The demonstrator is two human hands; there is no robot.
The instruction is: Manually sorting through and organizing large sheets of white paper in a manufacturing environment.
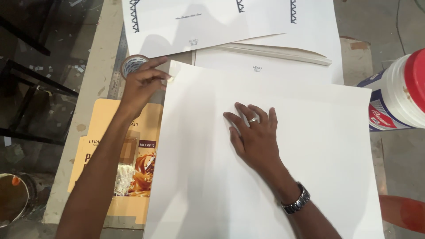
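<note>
At the far left a dark metal frame [31, 88] stands on a littered floor, and a round tin [13, 199] sits low in the corner. Next comes the worn worktable [95, 66], with a steel ruler [117, 66] along its edge and a flattened orange carton [115, 163] lying printed side up.

The left hand [141, 84] is at the top left corner of the big white sheet [265, 177], fingers curled narrow and pinching at that corner, right beside a roll of tape [132, 64] that it touches or nearly touches; whether a strip of tape is between the fingertips is too small to tell. The right hand [254, 135] lies flat on the sheet near its middle, fingers spread and holding nothing, just pressing the paper down.

The step in hand looks like fixing or squaring that corner while the flat palm keeps the sheet from sliding. The next move would seem to call for steady downward pressure and a neat, small pinch at the corner so the paper does not crease.

Further back lie more white sheets [212, 22] with black printed borders over a stack of white card [283, 53]. At the right edge a white tub with a red lid [400, 90] stands on bare concrete
</note>
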